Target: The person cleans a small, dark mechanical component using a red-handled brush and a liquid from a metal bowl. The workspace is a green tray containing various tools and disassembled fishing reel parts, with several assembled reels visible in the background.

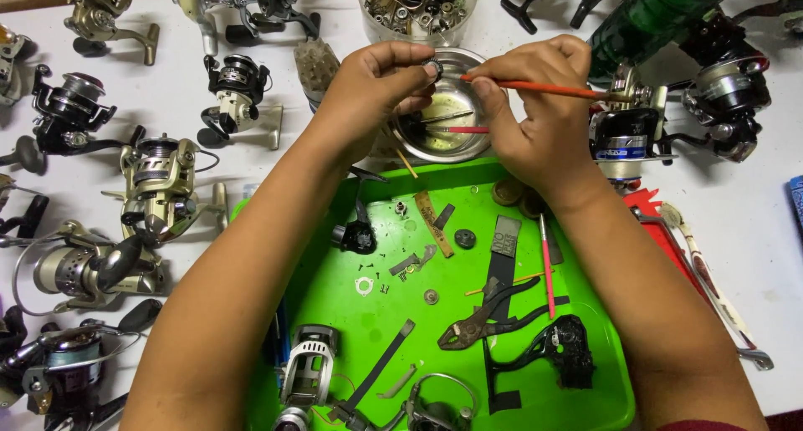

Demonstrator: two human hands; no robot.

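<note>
White table (753, 222), green tray (368, 314), metal bowl (481, 147), fishing reels (159, 180), clear jar (416, 9)

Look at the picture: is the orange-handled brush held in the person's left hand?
No, the right hand holds the brush; the left hand pinches a small round part.

The small part (432, 66) in the left hand (376, 88) seems a bearing.

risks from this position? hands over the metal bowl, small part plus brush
1. The left hand pinches a small round part by fingertips only, above the metal bowl; if it slips, it could drop into the cloudy liquid or bounce away.
2. The right hand works an orange-handled brush close to the fingers; a jolt might flick the part loose.
3. The forearms cross the green tray; loose screws and washers there could get swept off.
</note>
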